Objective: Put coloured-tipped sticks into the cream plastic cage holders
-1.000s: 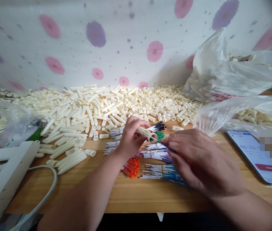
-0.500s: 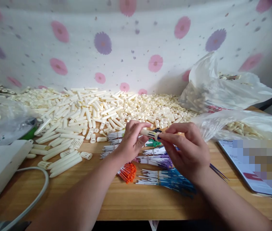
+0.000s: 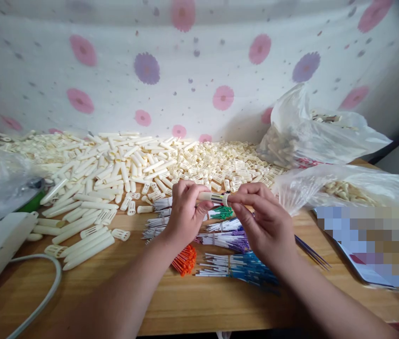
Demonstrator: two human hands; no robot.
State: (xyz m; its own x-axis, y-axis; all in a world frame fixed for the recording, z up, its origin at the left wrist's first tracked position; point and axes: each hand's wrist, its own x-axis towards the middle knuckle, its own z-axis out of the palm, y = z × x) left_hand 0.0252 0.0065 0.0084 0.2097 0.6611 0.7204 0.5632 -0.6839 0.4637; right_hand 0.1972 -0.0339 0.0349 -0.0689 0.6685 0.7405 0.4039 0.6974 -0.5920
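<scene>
This looks like a makeshift hand-assembly workshop, possibly in a home. A white sheet printed with pink and purple flowers (image 3: 199,66) backs a pale brown wooden bench (image 3: 171,303), where cream plastic tubes (image 3: 125,174) lie heaped, bundles of thin white sticks with coloured tips (image 3: 220,240) lie grouped by colour, and translucent plastic bags (image 3: 291,110) hold more parts.

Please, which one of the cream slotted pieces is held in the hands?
The slotted piece with dark lines in its openings: the left hand grips it, the right hand is at its end. Others on the table lie loose.
</scene>
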